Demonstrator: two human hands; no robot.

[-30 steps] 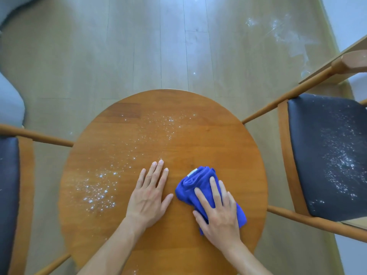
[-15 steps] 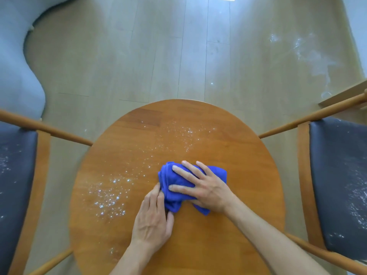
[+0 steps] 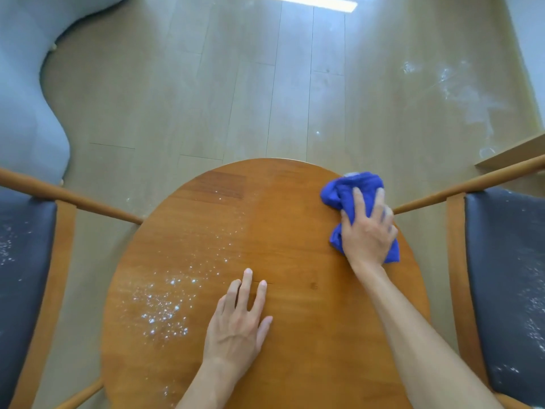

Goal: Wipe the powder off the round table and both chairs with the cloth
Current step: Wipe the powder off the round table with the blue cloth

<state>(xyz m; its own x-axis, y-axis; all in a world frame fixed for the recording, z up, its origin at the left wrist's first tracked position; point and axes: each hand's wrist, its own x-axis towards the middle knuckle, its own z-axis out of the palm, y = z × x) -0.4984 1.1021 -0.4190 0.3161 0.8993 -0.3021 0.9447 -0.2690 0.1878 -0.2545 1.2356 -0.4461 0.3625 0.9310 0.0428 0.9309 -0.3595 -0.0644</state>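
A round wooden table (image 3: 295,231) fills the lower middle of the view. White powder (image 3: 165,302) speckles its left half; the right half looks clean. My right hand (image 3: 367,231) presses a bunched blue cloth (image 3: 348,193) onto the table's far right edge. Flat on the wood near the front, fingers spread, lies my left hand (image 3: 239,317), holding nothing. A dark-seated wooden chair (image 3: 507,276) stands on the right with powder on its seat. Another such chair (image 3: 23,261) on the left carries a few white specks.
Pale wooden floor (image 3: 236,84) lies beyond the table, with smeared powder (image 3: 460,90) at the far right. A grey upholstered piece (image 3: 26,98) curves along the left. A wooden ledge (image 3: 510,154) shows at the right edge.
My right hand has swept the cloth from the table's middle out to its far right edge. The left hand stayed flat near the front. The camera tilted up a little.
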